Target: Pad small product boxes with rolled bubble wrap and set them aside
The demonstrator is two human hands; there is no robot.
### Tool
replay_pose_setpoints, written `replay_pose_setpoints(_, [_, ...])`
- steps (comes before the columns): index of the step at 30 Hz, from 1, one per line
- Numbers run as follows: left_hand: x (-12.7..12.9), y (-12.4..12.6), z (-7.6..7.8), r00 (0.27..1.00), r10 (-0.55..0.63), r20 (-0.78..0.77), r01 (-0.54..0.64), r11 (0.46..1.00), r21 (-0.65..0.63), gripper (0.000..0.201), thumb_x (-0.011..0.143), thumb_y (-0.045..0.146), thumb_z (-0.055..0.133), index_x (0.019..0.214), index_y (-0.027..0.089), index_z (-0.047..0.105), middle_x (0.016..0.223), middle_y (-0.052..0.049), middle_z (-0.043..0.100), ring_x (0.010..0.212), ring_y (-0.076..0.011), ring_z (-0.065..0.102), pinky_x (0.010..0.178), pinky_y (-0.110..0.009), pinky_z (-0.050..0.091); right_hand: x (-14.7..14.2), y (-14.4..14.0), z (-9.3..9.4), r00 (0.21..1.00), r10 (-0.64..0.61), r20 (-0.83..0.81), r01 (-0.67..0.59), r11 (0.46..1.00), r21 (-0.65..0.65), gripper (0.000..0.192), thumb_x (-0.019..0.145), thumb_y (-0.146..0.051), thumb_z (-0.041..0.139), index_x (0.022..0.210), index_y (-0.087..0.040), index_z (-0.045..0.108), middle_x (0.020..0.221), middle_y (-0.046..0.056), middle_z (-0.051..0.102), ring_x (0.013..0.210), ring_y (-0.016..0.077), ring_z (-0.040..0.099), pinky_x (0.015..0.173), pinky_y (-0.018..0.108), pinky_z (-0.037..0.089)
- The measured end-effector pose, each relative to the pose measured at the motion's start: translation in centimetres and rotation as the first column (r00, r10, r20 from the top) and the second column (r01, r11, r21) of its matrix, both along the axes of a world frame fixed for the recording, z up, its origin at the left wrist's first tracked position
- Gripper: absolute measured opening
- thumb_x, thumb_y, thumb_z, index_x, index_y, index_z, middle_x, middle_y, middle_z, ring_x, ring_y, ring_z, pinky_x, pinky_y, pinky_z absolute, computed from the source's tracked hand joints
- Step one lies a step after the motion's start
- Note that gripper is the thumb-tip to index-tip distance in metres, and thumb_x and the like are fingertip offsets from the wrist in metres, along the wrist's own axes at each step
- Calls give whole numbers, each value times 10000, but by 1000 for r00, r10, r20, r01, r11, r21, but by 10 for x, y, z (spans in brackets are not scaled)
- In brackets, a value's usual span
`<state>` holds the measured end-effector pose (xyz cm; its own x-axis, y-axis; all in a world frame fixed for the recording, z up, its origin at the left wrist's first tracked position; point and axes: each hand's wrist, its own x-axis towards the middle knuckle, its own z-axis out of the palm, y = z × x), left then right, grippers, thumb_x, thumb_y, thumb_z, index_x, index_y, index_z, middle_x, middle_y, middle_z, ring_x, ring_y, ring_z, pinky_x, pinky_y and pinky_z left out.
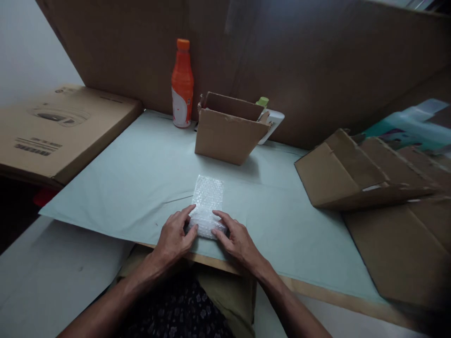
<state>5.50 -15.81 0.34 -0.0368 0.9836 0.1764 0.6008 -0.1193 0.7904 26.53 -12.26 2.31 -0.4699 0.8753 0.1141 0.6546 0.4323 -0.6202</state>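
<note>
A strip of clear bubble wrap (208, 191) lies on the pale green cloth near the table's front edge. Its near end is rolled into a small bundle, and whatever may be inside cannot be made out. My left hand (176, 231) grips the left end of that roll, with thumb in front and fingers behind. At the right end, my right hand (237, 235) holds it the same way. The far end of the strip lies flat, pointing away from me.
Behind the wrap stands an open cardboard box (225, 136), with an orange bottle (182, 87) to its left and a white object (273, 124) at its right. A large flat carton (66, 126) sits left. More open cardboard boxes (338, 173) and teal bottles (405, 124) crowd the right.
</note>
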Motion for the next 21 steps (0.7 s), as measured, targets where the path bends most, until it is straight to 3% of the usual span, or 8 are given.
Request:
replay_pose_setpoints(2, [1, 3, 0, 995, 14, -97, -11, 999, 30, 425, 888, 267, 519, 1280, 138, 619, 814, -51, 667, 710, -192, 584, 696, -342, 498, 2, -2, 0, 999, -35, -3, 34, 983, 180, 360, 960, -270, 575, 1314, -203, 582, 1071, 85, 741, 871, 230, 677, 781, 370, 528])
replay_pose_setpoints(4, [1, 6, 1, 983, 7, -183, -3, 1000, 21, 426, 883, 249, 514, 1276, 131, 625, 793, -58, 675, 724, -215, 598, 722, -368, 502, 3, -9, 2, 998, -57, 3, 51, 915, 400, 289, 970, -255, 566, 1249, -196, 611, 1059, 105, 727, 929, 248, 661, 819, 396, 501])
replay_pose_setpoints(6, [2, 10, 1, 968, -22, -249, 18, 1000, -19, 442, 874, 241, 526, 1292, 131, 620, 761, -55, 677, 719, -231, 612, 731, -382, 507, 3, -17, 5, 998, -19, 57, -13, 861, 508, 244, 968, -227, 562, 1202, -199, 625, 1080, 115, 715, 980, 260, 640, 857, 419, 475])
replay_pose_setpoints(9, [2, 14, 1, 952, -53, -301, 37, 998, -57, 445, 866, 234, 542, 1294, 140, 617, 772, -59, 693, 730, -247, 637, 744, -397, 520, -3, -23, 5, 975, 96, 199, -178, 874, 451, 272, 958, -214, 566, 1226, -194, 612, 1189, 128, 699, 1081, 278, 609, 926, 452, 443])
replay_pose_setpoints(12, [-1, 13, 0, 958, -22, -285, 26, 1000, 10, 406, 896, 238, 534, 1285, 150, 607, 927, -92, 703, 837, -256, 658, 786, -407, 537, -10, -16, -1, 956, 139, 259, -237, 885, 400, 268, 972, -187, 541, 1228, -172, 618, 1199, 130, 709, 1103, 275, 609, 955, 455, 424])
replay_pose_setpoints(15, [-6, 3, 3, 975, -16, -222, 56, 983, 174, 367, 938, 276, 540, 1291, 192, 591, 1175, -125, 655, 1065, -272, 629, 912, -446, 528, -12, -7, -1, 969, 139, 204, -207, 908, 363, 246, 991, -158, 504, 1191, -177, 647, 1104, 110, 746, 1018, 254, 641, 923, 436, 435])
replay_pose_setpoints(17, [-10, -6, 7, 978, -87, -191, 135, 957, 257, 378, 940, 253, 550, 1317, 226, 573, 1286, -119, 622, 1204, -282, 572, 1004, -481, 486, -9, -3, 5, 978, 163, 134, -195, 940, 279, 249, 989, -168, 514, 1189, -195, 660, 1060, 91, 762, 968, 240, 660, 899, 424, 452])
replay_pose_setpoints(21, [-12, -11, 12, 961, -230, -157, 263, 933, 245, 399, 942, 160, 507, 1330, 233, 560, 1191, -91, 690, 1137, -258, 608, 976, -471, 483, -5, 3, 18, 980, 197, 12, -197, 980, 23, 253, 987, -226, 545, 1205, -229, 674, 1090, 51, 772, 968, 211, 687, 897, 393, 487])
